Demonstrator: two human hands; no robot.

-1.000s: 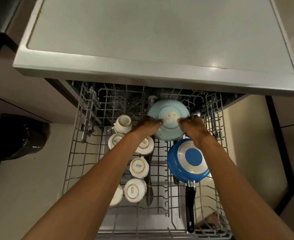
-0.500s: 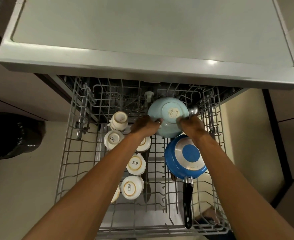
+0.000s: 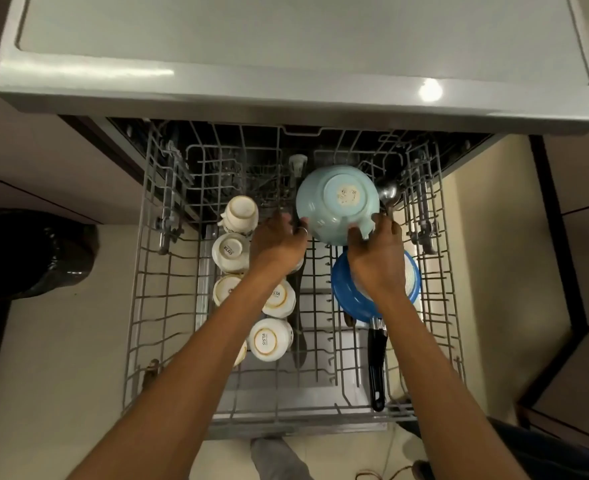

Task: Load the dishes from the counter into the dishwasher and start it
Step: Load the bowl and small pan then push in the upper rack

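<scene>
A pale blue bowl (image 3: 338,202) sits upside down on the pulled-out wire dishwasher rack (image 3: 154,306), foot ring facing up. The right hand (image 3: 376,258) has its grip clamped on the bowl's near rim, thumb on the outer wall and fingers round its right side. The left hand (image 3: 277,242) lies at the bowl's left edge with its fingers curled and a ringed finger touching the rim. I cannot tell whether that grip is closed on the bowl. Just nearer than the bowl, a blue frying pan (image 3: 348,299) lies face down, partly under the right hand. Left of the bowl sit white cups (image 3: 268,341). A metal ladle (image 3: 388,194) shows just beside the bowl's right.
</scene>
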